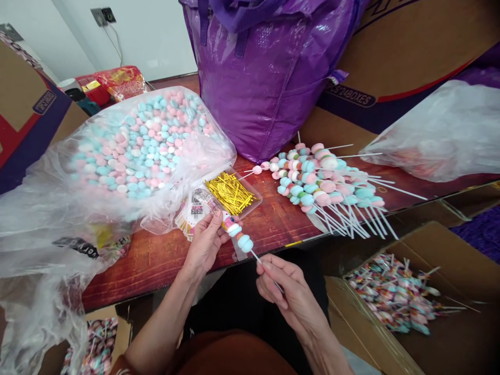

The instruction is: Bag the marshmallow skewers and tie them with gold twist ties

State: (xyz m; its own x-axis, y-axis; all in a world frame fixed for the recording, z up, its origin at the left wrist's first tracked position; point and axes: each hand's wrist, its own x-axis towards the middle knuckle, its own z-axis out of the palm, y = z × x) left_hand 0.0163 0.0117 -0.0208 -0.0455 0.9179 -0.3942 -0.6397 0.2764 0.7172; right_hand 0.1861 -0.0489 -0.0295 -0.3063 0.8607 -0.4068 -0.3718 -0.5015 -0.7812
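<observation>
My right hand (279, 284) pinches the white stick of a marshmallow skewer (245, 243), threaded with blue, white and orange-brown pieces. My left hand (207, 239) is closed on a small printed plastic bag (225, 219) at the skewer's upper end; how far the tip sits inside it I cannot tell. Just beyond that hand lies a clear tray of gold twist ties (230, 194). A stack of printed bags (187, 219) lies beside it, partly hidden by my fingers and clear plastic. More marshmallow skewers (324, 177) are piled on the table to the right, sticks toward me.
A large clear bag of pink, blue and white marshmallows (146, 140) covers the table's left. Behind stands a purple bag (253, 78). A cardboard box (390, 323) at lower right holds wrapped skewers. A white plastic bag (441, 130) rests at right.
</observation>
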